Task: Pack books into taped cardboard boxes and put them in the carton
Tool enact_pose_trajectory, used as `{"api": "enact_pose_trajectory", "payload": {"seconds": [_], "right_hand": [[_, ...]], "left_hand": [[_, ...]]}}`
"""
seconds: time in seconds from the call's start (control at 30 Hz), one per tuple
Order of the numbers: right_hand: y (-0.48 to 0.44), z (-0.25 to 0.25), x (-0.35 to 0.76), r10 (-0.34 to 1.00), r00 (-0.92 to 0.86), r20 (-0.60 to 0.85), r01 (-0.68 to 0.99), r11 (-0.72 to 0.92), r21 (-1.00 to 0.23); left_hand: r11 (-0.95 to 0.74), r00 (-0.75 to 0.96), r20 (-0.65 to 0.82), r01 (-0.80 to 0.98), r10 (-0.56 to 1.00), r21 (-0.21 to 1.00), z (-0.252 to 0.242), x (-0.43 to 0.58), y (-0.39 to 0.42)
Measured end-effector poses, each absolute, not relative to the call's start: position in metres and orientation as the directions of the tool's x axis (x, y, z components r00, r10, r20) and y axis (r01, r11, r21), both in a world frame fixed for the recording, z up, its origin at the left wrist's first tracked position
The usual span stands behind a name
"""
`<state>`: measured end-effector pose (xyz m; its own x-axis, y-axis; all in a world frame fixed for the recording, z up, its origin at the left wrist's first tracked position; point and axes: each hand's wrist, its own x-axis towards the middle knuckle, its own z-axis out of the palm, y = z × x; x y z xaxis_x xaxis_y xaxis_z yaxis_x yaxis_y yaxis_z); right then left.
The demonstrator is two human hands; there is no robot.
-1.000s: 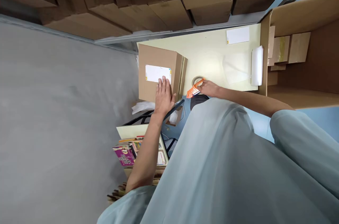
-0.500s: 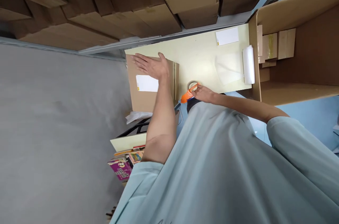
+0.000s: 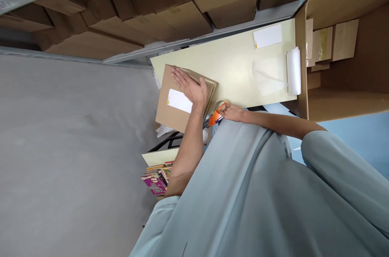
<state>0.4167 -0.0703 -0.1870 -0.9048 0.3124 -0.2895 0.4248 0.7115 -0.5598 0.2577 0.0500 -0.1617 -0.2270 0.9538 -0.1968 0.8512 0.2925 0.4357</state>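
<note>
Carton (image 3: 165, 113): Since it is turned askew to the tabletop (image 3: 231, 58), its corners point away from the tabletop's edges; it sits at the left end, and whether it overhangs the near edge cannot be told.
Left hand (image 3: 190, 87): open and flat, fingers stretched together over the carton's upper face toward its far corner, thumb apart; the palm grips nothing and probably serves to steady or turn the carton.
White label (image 3: 176, 99): on that same face, just beside the left wrist, facing up, so presumably placed to be read.
Right hand (image 3: 234, 112): closed around an orange tape dispenser (image 3: 214, 118) at the near edge; its low hold by the body likely keeps the tool ready without blocking the carton.
Between the hands: the carton lies under the left hand and to the left of the right one, with the dispenser near its right side but seemingly apart.
Tabletop's right end: a white roll (image 3: 293, 71) lies along it, beside a large open box (image 3: 352, 101); a blank-looking white card (image 3: 267, 36) lies near the far right corner.
</note>
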Motion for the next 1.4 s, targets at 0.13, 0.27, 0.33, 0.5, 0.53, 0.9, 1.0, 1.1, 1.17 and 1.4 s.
{"api": "enact_pose_trajectory", "payload": {"seconds": [0.13,0.27,0.33,0.5,0.53,0.9,1.0,1.1,1.17,1.4], "right_hand": [[-0.063,-0.183,0.475,0.495,-0.764,-0.414,0.643,0.644,-0.415],[-0.022,-0.179,0.574,0.607,-0.668,-0.430,0.737,0.616,-0.277],[0.006,-0.179,0.612,0.677,-0.594,-0.435,0.797,0.567,-0.207],[0.061,-0.187,0.616,0.718,-0.496,-0.488,0.845,0.530,-0.078],[0.066,-0.190,0.604,0.718,-0.496,-0.489,0.845,0.529,-0.080],[0.029,-0.189,0.496,0.615,-0.623,-0.484,0.768,0.597,-0.232],[0.001,-0.180,0.480,0.595,-0.636,-0.491,0.754,0.614,-0.233],[-0.014,-0.177,0.476,0.600,-0.615,-0.511,0.766,0.607,-0.209],[-0.018,-0.179,0.480,0.611,-0.604,-0.511,0.774,0.602,-0.197],[-0.028,-0.186,0.490,0.639,-0.611,-0.468,0.774,0.607,-0.181]], "left_hand": [[0.305,-0.229,-0.220,0.849,0.948,0.432,-0.158,0.260,0.047],[0.293,-0.220,-0.207,0.843,0.953,0.452,-0.160,0.259,0.048],[0.274,-0.203,-0.194,0.828,0.960,0.489,-0.162,0.258,0.048],[0.142,-0.046,-0.178,0.805,0.983,0.576,-0.162,0.257,0.037],[0.108,-0.004,-0.180,0.810,0.984,0.576,-0.161,0.256,0.033],[-0.198,0.420,-0.264,0.782,0.868,0.592,-0.126,0.226,-0.029],[-0.204,0.411,-0.259,0.794,0.874,0.573,-0.116,0.222,-0.042],[-0.073,0.210,-0.196,0.838,0.958,0.541,-0.123,0.234,-0.029],[0.046,0.044,-0.151,0.840,0.987,0.541,-0.139,0.251,-0.010],[0.143,-0.101,-0.107,0.844,0.989,0.517,-0.183,0.291,0.002]]}}
